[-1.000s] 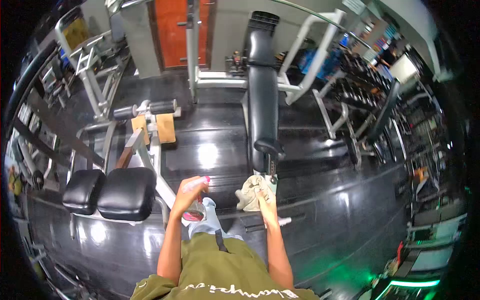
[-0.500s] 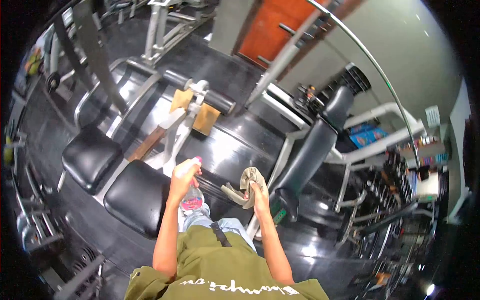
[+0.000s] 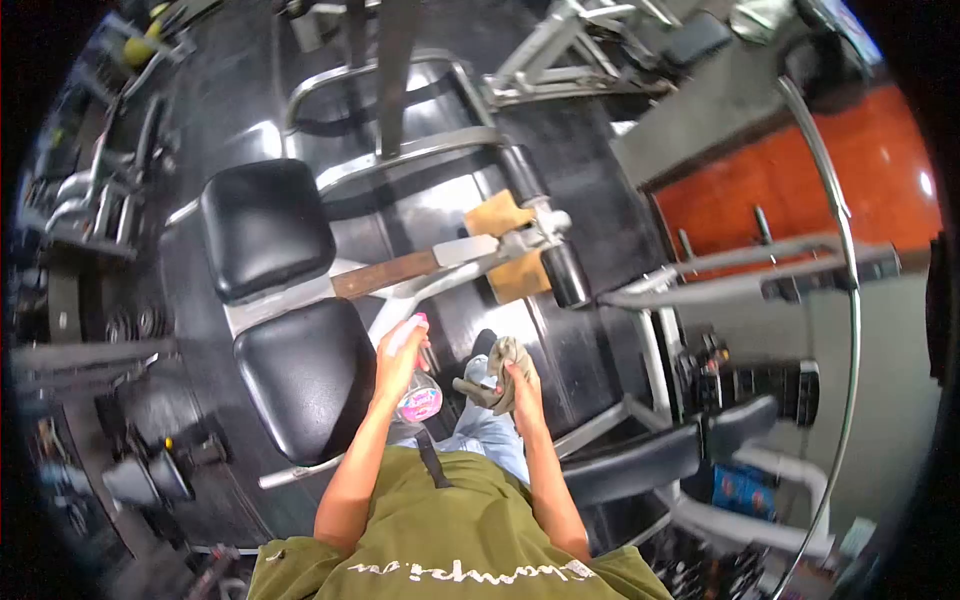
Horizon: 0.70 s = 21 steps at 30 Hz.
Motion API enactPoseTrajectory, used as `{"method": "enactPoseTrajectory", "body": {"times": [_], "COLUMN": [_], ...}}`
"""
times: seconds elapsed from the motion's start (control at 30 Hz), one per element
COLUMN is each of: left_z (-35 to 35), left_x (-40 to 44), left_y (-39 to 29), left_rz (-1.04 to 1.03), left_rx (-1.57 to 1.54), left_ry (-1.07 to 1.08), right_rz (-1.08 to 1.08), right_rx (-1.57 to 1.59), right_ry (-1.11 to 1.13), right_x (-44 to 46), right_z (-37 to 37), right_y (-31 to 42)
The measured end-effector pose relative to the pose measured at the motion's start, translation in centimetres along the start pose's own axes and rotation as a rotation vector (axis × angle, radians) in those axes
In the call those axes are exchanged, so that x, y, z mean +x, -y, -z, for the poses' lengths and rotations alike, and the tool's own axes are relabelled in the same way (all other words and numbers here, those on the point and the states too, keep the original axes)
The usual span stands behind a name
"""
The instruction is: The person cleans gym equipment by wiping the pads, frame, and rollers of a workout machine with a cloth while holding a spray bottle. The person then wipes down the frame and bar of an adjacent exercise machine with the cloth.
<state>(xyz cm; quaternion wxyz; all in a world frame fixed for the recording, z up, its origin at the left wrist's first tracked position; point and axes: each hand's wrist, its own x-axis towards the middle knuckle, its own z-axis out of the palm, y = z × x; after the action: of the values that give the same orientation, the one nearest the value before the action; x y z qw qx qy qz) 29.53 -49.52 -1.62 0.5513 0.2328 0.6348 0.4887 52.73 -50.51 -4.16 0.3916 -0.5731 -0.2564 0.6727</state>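
Observation:
My left hand is wrapped round the neck of a clear spray bottle with a pink nozzle and a pink label. Crumpled in my right hand is a grey-green cloth, one end of it hanging out to the left. Both hands are in front of my body, apart from each other. Nearest to the left hand is a black bench pad; a second black pad lies beyond it on the same machine. Neither the bottle nor the cloth visibly touches the pads.
The machine's frame has a brown strip and black foam rollers at its far end. To my right stands a black bench under a long metal bar. An orange door is at upper right. Weights and other machines surround the dark floor.
My view has turned right, so the padded machine and orange door show differently. Both hands keep hold of the bottle and the cloth.

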Motion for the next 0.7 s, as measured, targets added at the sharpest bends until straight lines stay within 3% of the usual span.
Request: {"method": "enactPoseTrajectory", "body": {"times": [0.17, 0.37, 0.7], "left_z": [-0.9, -2.6, -4.4], "left_x": [2.2, 3.7, 9.6], "left_y": [1.6, 2.6, 5.7], "left_rz": [0.018, -0.131, -0.073], "left_rx": [-0.003, 0.114, -0.126], "left_ry": [-0.29, -0.751, -1.188], "right_rz": [-0.1, -0.18, -0.306], "right_rx": [-0.116, -0.291, -0.463], "right_ry": [0.182, 0.395, 0.611], "right_x": [8.5, 16.9, 21.4], "right_z": [1.2, 2.2, -0.9], "right_y": [4.6, 7.8, 6.4]}}
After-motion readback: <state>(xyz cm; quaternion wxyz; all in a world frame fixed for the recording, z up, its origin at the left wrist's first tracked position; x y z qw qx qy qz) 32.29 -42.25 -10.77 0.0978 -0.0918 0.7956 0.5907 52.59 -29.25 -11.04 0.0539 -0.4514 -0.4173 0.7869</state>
